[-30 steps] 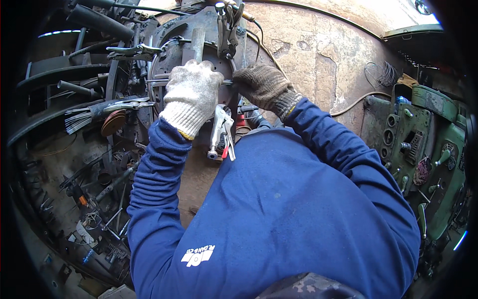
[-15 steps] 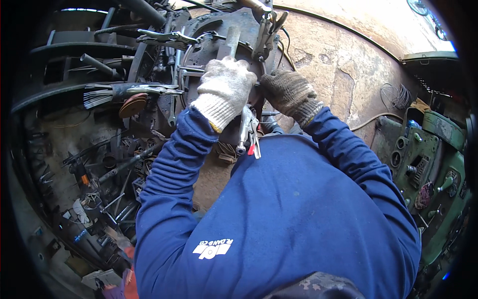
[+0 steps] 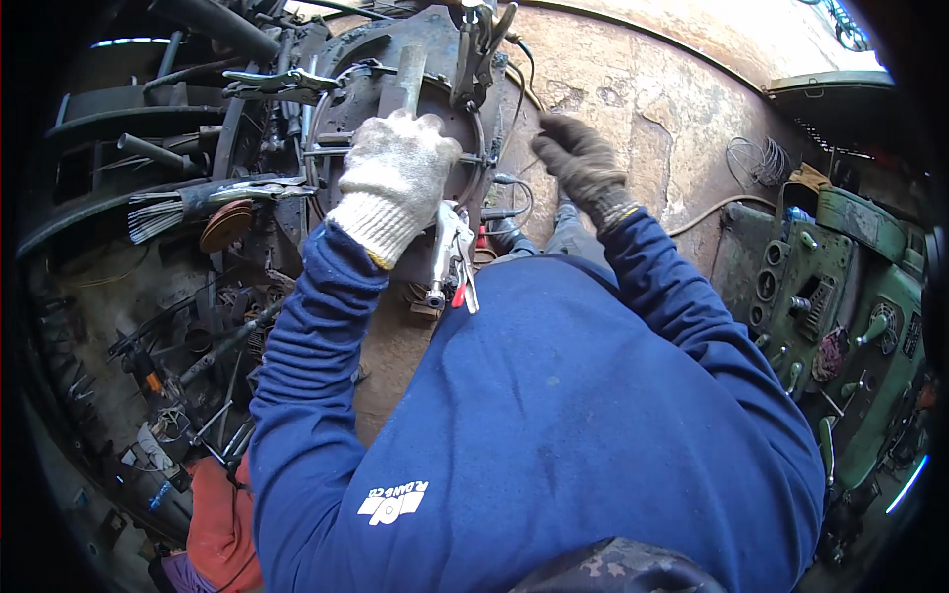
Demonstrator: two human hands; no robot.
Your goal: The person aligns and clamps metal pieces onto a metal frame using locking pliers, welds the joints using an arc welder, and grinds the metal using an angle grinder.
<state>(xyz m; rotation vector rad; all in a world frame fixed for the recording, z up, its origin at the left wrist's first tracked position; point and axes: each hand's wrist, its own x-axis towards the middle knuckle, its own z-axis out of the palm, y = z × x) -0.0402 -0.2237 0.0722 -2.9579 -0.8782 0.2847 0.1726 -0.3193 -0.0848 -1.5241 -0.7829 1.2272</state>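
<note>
White left glove (image 3: 397,163) partly hides the grey bar (image 3: 411,67).

The right hand (image 3: 583,168) has open space around it above the brown floor (image 3: 633,109), with a way leftward to the round metal piece (image 3: 450,117) through a gap where a thin cable (image 3: 524,188) loops. Over that piece, the left hand (image 3: 397,163) blocks the middle, hemmed in by a dark clamp (image 3: 478,54) at the far right, another clamp (image 3: 282,85) at the far left, an upright bar (image 3: 408,74) just beyond the knuckles and a silver clamp (image 3: 453,255) on the near side. Leftward, a wire brush (image 3: 156,215) and a brown disc (image 3: 226,225) crowd the passage.
</note>
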